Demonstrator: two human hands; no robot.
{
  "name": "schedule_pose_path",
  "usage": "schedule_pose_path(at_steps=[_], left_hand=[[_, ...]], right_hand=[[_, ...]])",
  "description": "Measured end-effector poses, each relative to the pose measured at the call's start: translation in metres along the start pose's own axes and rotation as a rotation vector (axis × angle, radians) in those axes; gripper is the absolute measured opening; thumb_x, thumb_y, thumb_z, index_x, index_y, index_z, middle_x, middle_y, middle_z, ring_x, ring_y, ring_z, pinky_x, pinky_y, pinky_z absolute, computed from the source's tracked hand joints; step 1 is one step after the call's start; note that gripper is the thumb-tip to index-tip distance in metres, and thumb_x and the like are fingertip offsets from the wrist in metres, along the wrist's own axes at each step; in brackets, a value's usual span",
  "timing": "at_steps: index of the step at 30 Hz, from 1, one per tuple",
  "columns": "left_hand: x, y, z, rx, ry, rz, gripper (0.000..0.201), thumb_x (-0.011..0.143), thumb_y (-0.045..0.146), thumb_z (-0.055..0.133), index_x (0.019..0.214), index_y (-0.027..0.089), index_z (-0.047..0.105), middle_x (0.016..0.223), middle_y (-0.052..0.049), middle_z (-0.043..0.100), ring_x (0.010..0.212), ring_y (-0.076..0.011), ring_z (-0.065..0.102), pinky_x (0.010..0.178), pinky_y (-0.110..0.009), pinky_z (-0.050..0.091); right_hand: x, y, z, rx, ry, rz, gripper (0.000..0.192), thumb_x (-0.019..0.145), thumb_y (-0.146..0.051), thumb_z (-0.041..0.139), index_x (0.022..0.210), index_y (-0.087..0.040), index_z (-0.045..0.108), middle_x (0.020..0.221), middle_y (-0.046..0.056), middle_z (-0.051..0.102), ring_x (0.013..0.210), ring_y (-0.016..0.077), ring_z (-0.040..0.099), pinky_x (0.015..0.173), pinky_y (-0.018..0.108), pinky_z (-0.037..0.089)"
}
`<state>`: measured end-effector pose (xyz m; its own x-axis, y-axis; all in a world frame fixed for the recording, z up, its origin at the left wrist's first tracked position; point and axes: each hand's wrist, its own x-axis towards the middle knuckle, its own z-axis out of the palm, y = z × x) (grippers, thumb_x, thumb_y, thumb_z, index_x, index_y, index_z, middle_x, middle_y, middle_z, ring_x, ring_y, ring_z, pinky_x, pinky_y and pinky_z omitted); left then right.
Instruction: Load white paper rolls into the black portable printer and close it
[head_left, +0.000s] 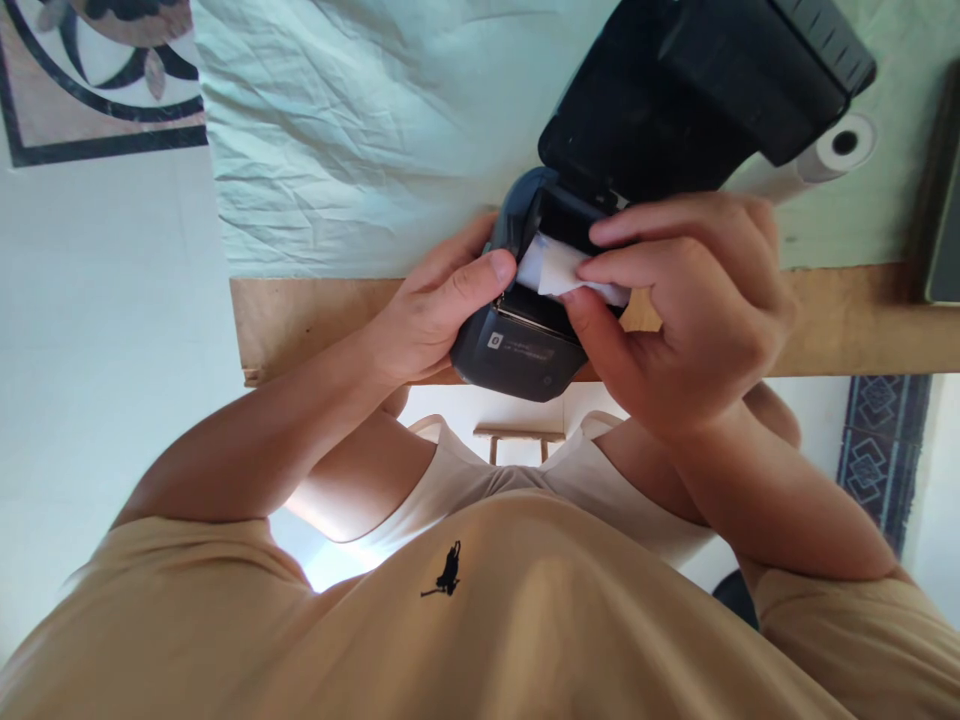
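Pale green cloth [337,150] covers the bench [315,310]; over its edge, a black printer [517,365], lid raised, is gripped by the left hand [442,300]. Inside, the right hand [697,320] pinches white paper [556,270] between its fingers [634,265]; crooked tugging could crease it.

Markings on the dark device [517,372] and the tan shirt [540,610]. On the device's front edge, a small white square label [495,341] bears a dark symbol, too small to identify; beside it runs faint pale lettering [527,350], illegible at this scale. A faint mark [547,380] lies near the same edge. The shirt carries a black silhouette emblem [448,572] with a thin projecting stroke.
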<state>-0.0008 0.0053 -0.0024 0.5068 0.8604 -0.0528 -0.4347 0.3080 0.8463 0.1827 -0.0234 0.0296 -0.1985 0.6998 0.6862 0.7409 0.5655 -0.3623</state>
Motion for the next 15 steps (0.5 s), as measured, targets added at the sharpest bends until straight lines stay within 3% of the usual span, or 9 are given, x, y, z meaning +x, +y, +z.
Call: schedule_pose_path(at_steps=[4,8,12,15], left_hand=[[-0.001,0.002,0.001,0.024,0.028,0.009,0.041,0.096,0.055,0.054,0.099,0.019,0.073,0.086,-0.004,0.065,0.074,-0.0137,0.064,0.061,-0.024,0.052],[-0.003,0.014,0.002,-0.004,-0.077,-0.01,0.044,0.084,0.05,0.073,0.116,0.019,0.071,0.092,-0.004,0.068,0.082,-0.0145,0.064,0.072,-0.024,0.054],[-0.002,0.02,-0.001,0.041,-0.078,-0.062,0.063,0.071,0.042,0.089,0.128,0.028,0.064,0.114,-0.001,0.069,0.096,-0.014,0.064,0.082,-0.025,0.055],[0.001,0.01,-0.011,0.104,-0.094,-0.04,0.067,0.073,0.031,0.088,0.133,0.032,0.06,0.128,-0.001,0.067,0.104,-0.0143,0.064,0.085,-0.024,0.055]], right_hand=[[-0.003,-0.003,-0.002,-0.043,0.055,-0.045,0.007,0.084,-0.025,0.07,0.085,-0.023,0.063,0.09,-0.003,0.075,0.082,0.0183,0.069,0.076,0.037,0.053],[-0.007,-0.011,-0.002,-0.039,0.028,-0.059,0.009,0.085,-0.029,0.071,0.084,-0.024,0.064,0.087,-0.003,0.074,0.081,0.0187,0.069,0.072,0.038,0.052],[-0.011,-0.017,0.002,-0.012,-0.043,-0.102,0.013,0.085,-0.036,0.072,0.088,-0.026,0.065,0.091,-0.007,0.076,0.083,0.0173,0.066,0.073,0.038,0.052],[-0.013,-0.013,0.002,0.038,-0.038,-0.12,0.018,0.088,-0.043,0.064,0.092,-0.026,0.066,0.09,-0.005,0.075,0.083,0.0171,0.065,0.074,0.038,0.052]])
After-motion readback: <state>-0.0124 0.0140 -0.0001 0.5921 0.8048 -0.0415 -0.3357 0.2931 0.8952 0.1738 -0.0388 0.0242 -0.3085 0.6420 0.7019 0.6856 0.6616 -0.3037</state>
